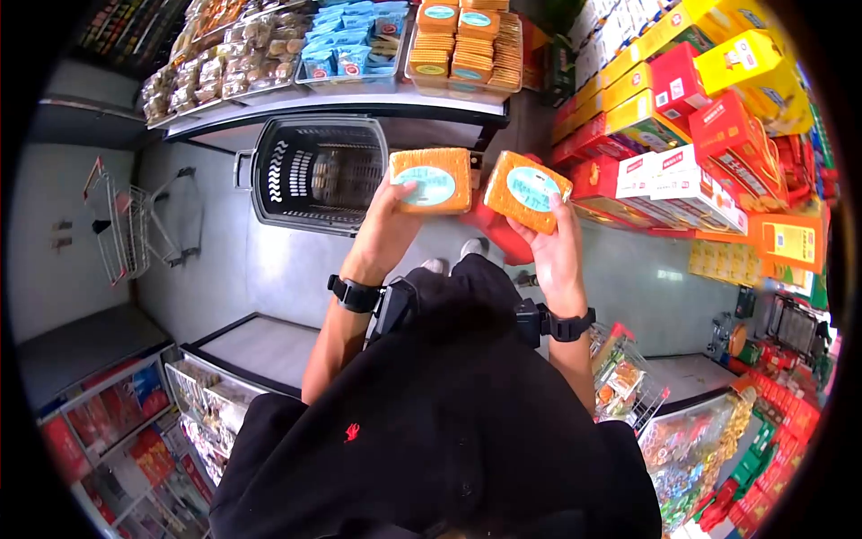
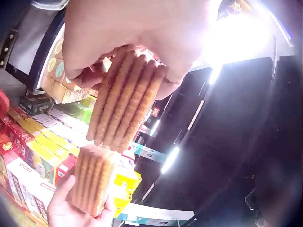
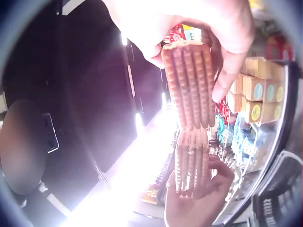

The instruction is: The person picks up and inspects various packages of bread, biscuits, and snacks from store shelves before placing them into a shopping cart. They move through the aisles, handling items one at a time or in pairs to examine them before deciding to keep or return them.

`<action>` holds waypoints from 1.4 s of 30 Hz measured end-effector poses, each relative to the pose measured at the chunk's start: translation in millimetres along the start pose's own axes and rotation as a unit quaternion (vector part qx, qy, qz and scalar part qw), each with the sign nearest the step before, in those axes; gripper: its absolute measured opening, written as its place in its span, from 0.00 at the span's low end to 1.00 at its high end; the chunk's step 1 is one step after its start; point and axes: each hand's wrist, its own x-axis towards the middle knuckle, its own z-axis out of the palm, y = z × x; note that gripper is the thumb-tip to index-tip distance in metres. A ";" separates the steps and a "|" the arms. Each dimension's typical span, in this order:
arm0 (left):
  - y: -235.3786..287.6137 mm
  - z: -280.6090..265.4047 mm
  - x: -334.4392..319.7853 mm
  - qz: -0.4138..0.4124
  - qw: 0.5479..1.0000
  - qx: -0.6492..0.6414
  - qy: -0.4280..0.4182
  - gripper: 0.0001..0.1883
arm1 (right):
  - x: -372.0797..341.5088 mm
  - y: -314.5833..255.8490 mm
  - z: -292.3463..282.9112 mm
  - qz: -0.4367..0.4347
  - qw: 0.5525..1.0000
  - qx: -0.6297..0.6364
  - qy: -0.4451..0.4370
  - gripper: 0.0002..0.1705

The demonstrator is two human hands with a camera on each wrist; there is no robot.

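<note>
My left hand (image 1: 386, 225) grips a clear-wrapped pack of biscuits (image 1: 431, 181), its thumb on the pale blue oval label. A second biscuit pack (image 1: 527, 192) with the same sort of label is in my right hand (image 1: 558, 249), thumb on the front and fingers behind. Both packs are held up side by side, a small gap between them in the head view. From the left wrist, the stacked biscuits (image 2: 127, 101) show edge-on between thumb and fingers. The right wrist view likewise shows layered biscuits (image 3: 189, 87) in the right hand's grip.
A black shopping basket (image 1: 269, 202) stands left of the hands, below a shelf edge (image 1: 341, 106). Clear bins of similar biscuit packs (image 1: 453, 67) and blue packets (image 1: 346, 45) line that shelf. Boxed goods (image 1: 664, 180) are stacked at right. Wire carts (image 1: 117, 234) stand farther off.
</note>
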 end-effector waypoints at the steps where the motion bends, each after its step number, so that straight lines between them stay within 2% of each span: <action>1: 3.4 11.7 1.0 0.009 1.000 0.010 -0.005 0.23 | 6.9 -5.0 3.4 0.007 0.999 0.028 -0.017 0.19; 4: 13.3 35.5 9.7 0.023 0.994 0.101 0.032 0.23 | 33.8 -11.3 3.3 0.013 0.997 0.068 -0.037 0.17; 6: 12.3 34.6 20.6 0.028 0.991 0.123 0.037 0.22 | 48.9 -19.6 -0.9 0.000 0.996 0.067 -0.060 0.17; 8: 13.6 37.9 26.7 0.033 0.985 0.148 0.077 0.21 | 59.7 -24.1 -7.3 0.003 0.995 0.075 -0.062 0.18; 10: 13.0 30.8 34.8 0.034 0.986 0.150 0.068 0.21 | 71.4 -26.5 -10.8 -0.007 0.994 0.085 -0.068 0.18; 12: 14.3 26.4 36.5 0.003 0.996 0.083 0.025 0.22 | 76.9 -29.9 -9.8 -0.005 0.995 0.082 -0.063 0.18; 13: 14.2 28.0 40.1 -0.013 0.997 0.070 0.044 0.22 | 78.5 -31.7 -8.9 0.000 0.995 0.079 -0.060 0.18; 16: 15.9 31.0 47.4 -0.035 0.999 0.020 0.023 0.26 | 83.3 -27.8 -0.8 -0.011 0.997 0.047 -0.056 0.17; 17: 17.2 26.0 50.9 -0.057 0.997 -0.019 0.047 0.28 | 84.4 -25.7 5.8 -0.019 0.998 0.042 -0.049 0.16; 18: 21.5 15.9 55.0 -0.079 0.993 -0.089 0.024 0.22 | 83.6 -23.9 14.6 -0.036 0.998 0.024 -0.037 0.17; 21: 33.4 -23.5 68.9 -0.108 0.985 -0.135 0.020 0.20 | 94.2 -5.9 21.8 -0.055 0.996 -0.065 -0.023 0.19; 23: 44.8 -31.8 76.1 -0.108 0.980 -0.151 0.066 0.17 | 102.5 5.6 30.6 -0.062 0.992 -0.113 -0.005 0.21; 24: 45.5 -45.5 82.0 -0.109 0.980 -0.155 0.060 0.17 | 108.8 14.6 35.3 -0.067 0.991 -0.119 -0.004 0.21; 26: 44.2 -68.9 97.1 -0.060 0.986 -0.118 0.101 0.13 | 121.0 26.9 50.0 -0.040 0.993 -0.096 0.053 0.21; 28: 51.3 -76.4 110.9 -0.065 0.983 -0.126 0.116 0.10 | 130.3 32.9 62.0 -0.021 0.994 -0.077 0.080 0.20; 30: 61.0 -79.3 130.9 -0.049 0.986 0.102 0.119 0.12 | 148.7 41.3 60.7 0.030 0.990 -0.109 0.079 0.21; 31: 59.6 -77.0 138.7 0.012 0.979 0.135 0.154 0.20 | 158.3 40.2 61.4 0.038 0.992 -0.103 0.063 0.20; 32: 59.4 -75.7 146.3 0.013 0.979 0.132 0.155 0.20 | 167.1 38.6 61.6 0.038 0.992 -0.106 0.063 0.20; 34: 61.3 -71.2 169.3 0.060 0.967 0.180 0.171 0.27 | 191.8 31.0 59.7 0.057 0.993 -0.077 0.065 0.19; 36: 64.8 -71.1 195.7 0.059 0.966 0.191 0.164 0.30 | 227.7 26.6 49.5 0.065 0.992 -0.086 0.069 0.19; 38: 64.1 -73.4 225.7 0.022 0.948 0.264 0.178 0.32 | 264.2 24.6 42.4 0.051 0.989 -0.118 0.071 0.19; 40: 57.0 -71.9 257.8 0.024 0.946 0.253 0.200 0.34 | 302.3 24.9 41.0 0.045 0.989 -0.112 0.087 0.21; 42: 45.9 -81.8 291.2 0.034 0.933 0.286 0.215 0.35 | 332.2 28.9 30.8 0.046 0.973 -0.202 0.097 0.22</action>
